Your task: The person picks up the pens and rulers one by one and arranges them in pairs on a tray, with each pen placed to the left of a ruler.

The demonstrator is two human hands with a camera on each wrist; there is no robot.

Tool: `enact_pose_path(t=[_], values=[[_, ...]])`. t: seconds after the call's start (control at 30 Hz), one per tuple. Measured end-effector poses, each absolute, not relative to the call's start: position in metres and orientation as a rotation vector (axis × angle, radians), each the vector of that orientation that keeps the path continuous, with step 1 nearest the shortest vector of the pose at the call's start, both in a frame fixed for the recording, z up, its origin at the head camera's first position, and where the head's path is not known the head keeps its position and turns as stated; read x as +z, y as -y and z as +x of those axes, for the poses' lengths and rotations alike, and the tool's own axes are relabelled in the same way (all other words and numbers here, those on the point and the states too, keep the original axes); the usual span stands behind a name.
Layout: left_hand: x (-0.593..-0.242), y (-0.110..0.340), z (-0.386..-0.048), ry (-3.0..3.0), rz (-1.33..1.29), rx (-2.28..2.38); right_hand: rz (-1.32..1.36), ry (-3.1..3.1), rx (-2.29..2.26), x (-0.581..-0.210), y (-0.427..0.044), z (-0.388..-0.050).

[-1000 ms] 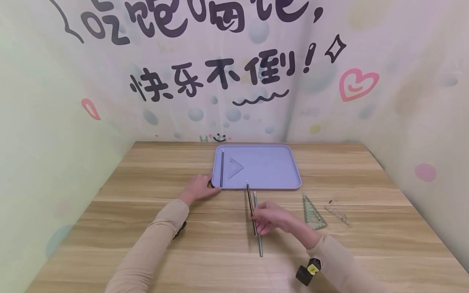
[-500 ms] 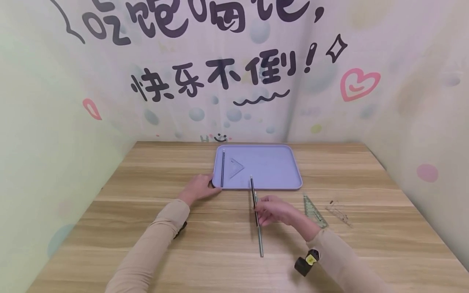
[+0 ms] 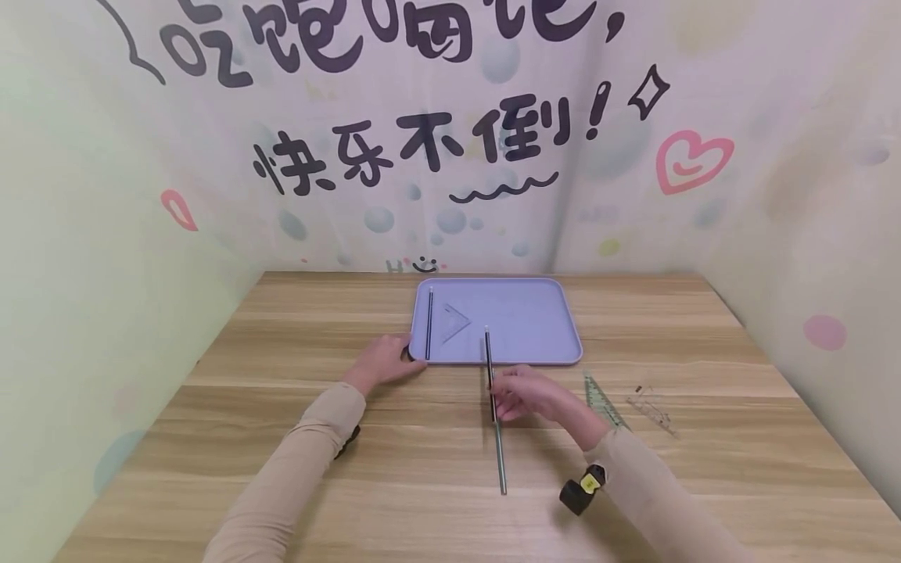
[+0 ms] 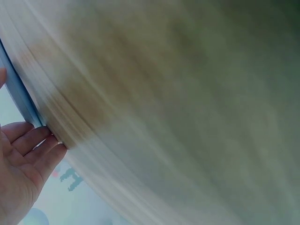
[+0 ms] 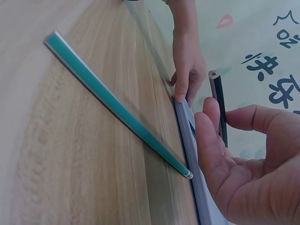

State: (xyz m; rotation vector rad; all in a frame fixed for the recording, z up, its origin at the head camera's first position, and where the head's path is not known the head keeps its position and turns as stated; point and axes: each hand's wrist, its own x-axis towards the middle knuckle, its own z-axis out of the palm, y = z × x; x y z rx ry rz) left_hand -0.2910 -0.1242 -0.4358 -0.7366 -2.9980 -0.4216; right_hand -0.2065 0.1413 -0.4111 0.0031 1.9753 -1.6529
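The right hand [image 3: 531, 393] pinches a black pencil [image 3: 489, 350] between thumb and fingers, its far end over the near edge of a lilac tray [image 3: 521, 317]. Just below, a green pencil [image 3: 501, 465] lies on the desk [image 3: 401, 485]. The left hand [image 3: 383, 360] grips the tray's near left corner. Inside lie a second black pencil [image 3: 429, 324] and a small clear set square [image 3: 456, 323]. Right of the tray, a green triangle [image 3: 601, 401] rests near a clear ruler [image 3: 651, 410].
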Motion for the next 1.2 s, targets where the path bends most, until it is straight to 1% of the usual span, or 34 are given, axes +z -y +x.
enact_pose_path(t=[0.47,0.97,1.2], values=[[-0.432,0.123,-0.288,3.006,-0.729,-0.438,0.040,-1.968,-1.652,-0.414,-0.140,-0.221],[-0.435,0.124,-0.290,3.012,-0.726,-0.430,0.097,-2.047,-1.585,-0.405,-0.139,-0.235],[-0.437,0.125,-0.292,2.997,-0.734,-0.440,0.078,-2.080,-1.553,-0.405,-0.141,-0.243]])
